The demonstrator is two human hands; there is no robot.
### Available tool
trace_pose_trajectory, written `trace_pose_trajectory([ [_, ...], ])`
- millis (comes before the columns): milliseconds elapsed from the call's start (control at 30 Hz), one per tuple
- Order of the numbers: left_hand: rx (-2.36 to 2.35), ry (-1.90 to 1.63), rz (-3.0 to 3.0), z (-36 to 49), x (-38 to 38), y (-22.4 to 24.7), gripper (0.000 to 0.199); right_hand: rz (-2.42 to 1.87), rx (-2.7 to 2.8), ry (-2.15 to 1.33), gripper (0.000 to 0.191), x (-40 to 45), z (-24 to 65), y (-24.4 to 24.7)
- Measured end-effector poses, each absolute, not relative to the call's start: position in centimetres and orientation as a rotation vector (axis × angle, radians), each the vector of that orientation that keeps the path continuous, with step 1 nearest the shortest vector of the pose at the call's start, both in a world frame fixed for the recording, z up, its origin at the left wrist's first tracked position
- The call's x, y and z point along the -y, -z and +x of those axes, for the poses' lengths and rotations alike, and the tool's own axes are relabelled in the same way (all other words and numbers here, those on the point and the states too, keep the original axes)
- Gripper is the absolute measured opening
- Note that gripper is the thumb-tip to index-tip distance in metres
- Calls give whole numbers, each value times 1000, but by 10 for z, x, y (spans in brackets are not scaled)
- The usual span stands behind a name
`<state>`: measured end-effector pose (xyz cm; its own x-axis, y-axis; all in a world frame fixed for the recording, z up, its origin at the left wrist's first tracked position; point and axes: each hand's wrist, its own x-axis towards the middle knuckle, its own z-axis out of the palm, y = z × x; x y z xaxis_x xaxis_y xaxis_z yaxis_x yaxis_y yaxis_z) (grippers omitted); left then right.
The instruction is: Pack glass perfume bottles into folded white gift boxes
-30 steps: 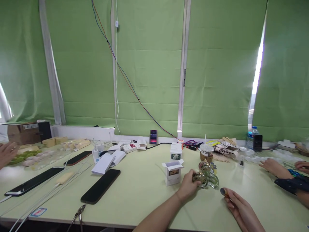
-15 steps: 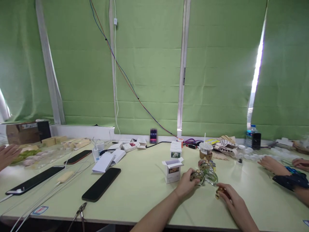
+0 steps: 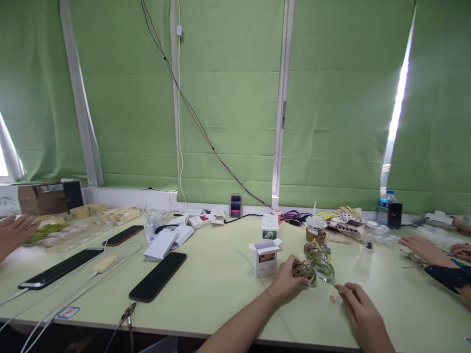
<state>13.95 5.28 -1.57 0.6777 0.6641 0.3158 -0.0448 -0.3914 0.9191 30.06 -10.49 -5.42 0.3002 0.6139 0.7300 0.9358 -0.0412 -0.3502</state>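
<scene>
My left hand (image 3: 289, 279) is closed around a clear, rounded glass ornament (image 3: 304, 272) with greenish-brown bits inside. Touching or just beside it on the table is a second clear glass ornament (image 3: 324, 268), and behind this is another with a gold top (image 3: 313, 249). My right hand (image 3: 362, 311) is at the right, palm down, its fingers loosely bent and apart from the ornaments. A small gold piece (image 3: 332, 299) lies on the table by its fingertips. Left of my left hand stands an open white box (image 3: 265, 261) with a picture on its front.
Another white box (image 3: 270, 229) and a lidded drink cup (image 3: 315, 229) stand behind. On the left lie a black phone (image 3: 158, 277), a tablet-like device (image 3: 61, 268), cables and pliers (image 3: 127, 314). Other people's hands rest at both sides, one hand (image 3: 423, 250) at the right.
My right hand has let go of the small gold piece, which now lies on the table, and has drawn back slightly right. My left hand keeps hold of the glass ornament. The view has shifted slightly.
</scene>
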Motion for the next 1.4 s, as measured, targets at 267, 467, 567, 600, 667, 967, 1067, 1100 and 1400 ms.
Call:
trace_pose_trajectory([
  [267, -405, -885, 1642, 140, -54, 16, 31, -1739, 1550, 215, 33, 95, 292, 54],
  [467, -340, -892, 1545, 136, -44, 4, 33, -1627, 1415, -78, 24, 88, 274, 27],
  [567, -331, -867, 1526, 134, -41, -1, 37, -1506, 1154, -239, 28, 79, 265, 13],
  [600, -324, -860, 1532, 133, -40, -2, 37, -1466, 1059, -264, 31, 77, 262, 10],
  [667, -307, -852, 1550, 132, -38, -3, 38, -1397, 911, -276, 36, 72, 259, 7],
  [967, -278, -850, 1581, 129, -35, -4, 35, -1249, 732, -367, 42, 69, 264, 17],
  [1067, -284, -894, 1630, 129, -34, -6, 33, -1161, 713, -493, 40, 65, 269, 25],
  [1100, -291, -907, 1645, 129, -34, -7, 33, -1119, 702, -539, 39, 63, 271, 27],
  [1400, -355, -932, 1726, 126, -28, -14, 31, -946, 576, -714, 27, 62, 273, 31],
])
